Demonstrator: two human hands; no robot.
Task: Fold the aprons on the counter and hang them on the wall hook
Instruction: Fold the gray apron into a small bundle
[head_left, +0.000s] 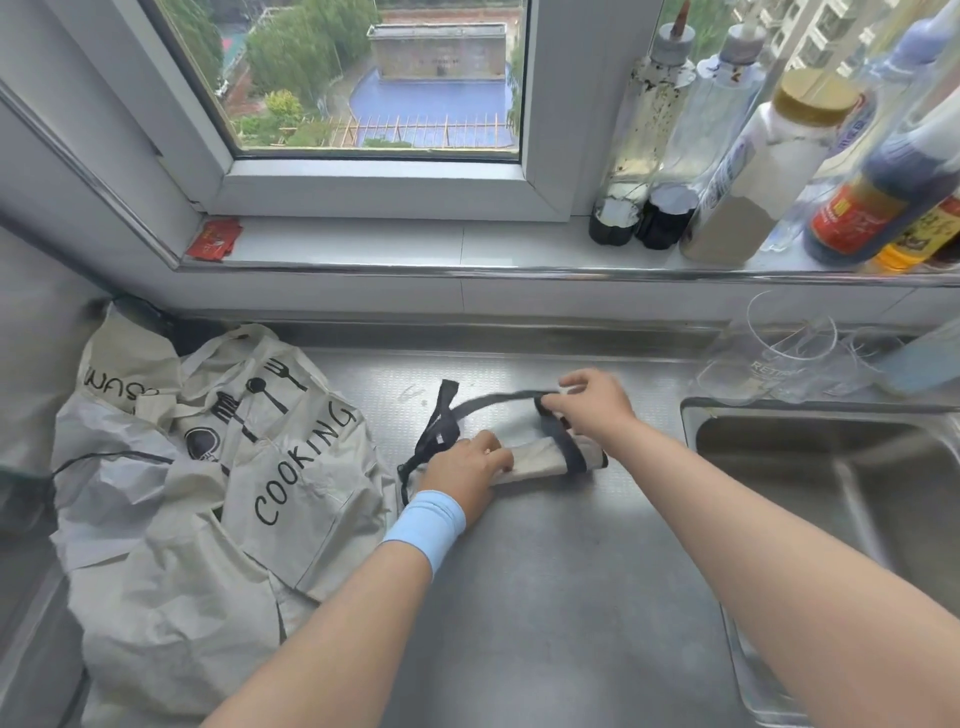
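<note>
One textured stainless-steel counter (545, 571) fills the view, with one steel sink (810, 457) set into it on the right. On the counter's left lies a crumpled heap of cream aprons (208, 493), printed in black with utensils and "COOKING"; how many are in it is unclear. One window (374, 78) sits above, its sill holding a row of bottles (753, 171).

One rolled apron (535, 460), a tight cream cylinder, lies mid-counter. The left hand (470, 467), one pale blue wristband (428, 527) on its wrist, holds the roll down with fingers curled over it. The right hand (595, 402) pinches one dark strap (493, 402) that loops around the roll.

Two small dark jars (613, 223) and one red packet (214, 239) rest on the sill.
</note>
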